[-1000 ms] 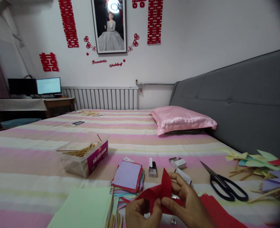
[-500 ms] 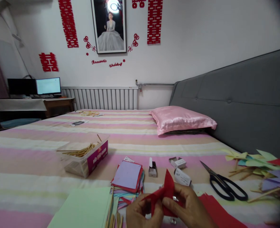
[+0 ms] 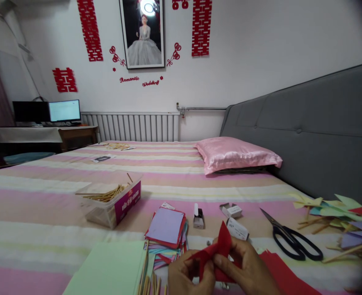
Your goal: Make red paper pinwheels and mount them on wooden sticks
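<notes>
A red paper pinwheel [image 3: 224,241], its blades folded in toward the middle, is held up low in the view. My left hand [image 3: 189,272] pinches it from the left, thumb near the centre. My right hand [image 3: 245,264] grips its right side, with the thumb pressed at the middle beside the left thumb. One pointed blade stands up above the fingers. Small shiny metal bits lie just below and behind the hands, partly hidden. Red paper [image 3: 283,272] lies under and beside my right wrist.
Left of the hands are a stack of coloured paper squares [image 3: 165,226], pale green sheets [image 3: 107,266], wooden sticks and a plastic box [image 3: 101,217] of sticks. Small boxes [image 3: 198,217] stand beyond. Scissors [image 3: 288,237] and finished paper pinwheels [image 3: 357,233] lie on the right, a pillow [image 3: 236,153] further back.
Both hands and the red pinwheel have shifted slightly right in the view, while the whole scene has moved a little the same way. The grip looks the same.
</notes>
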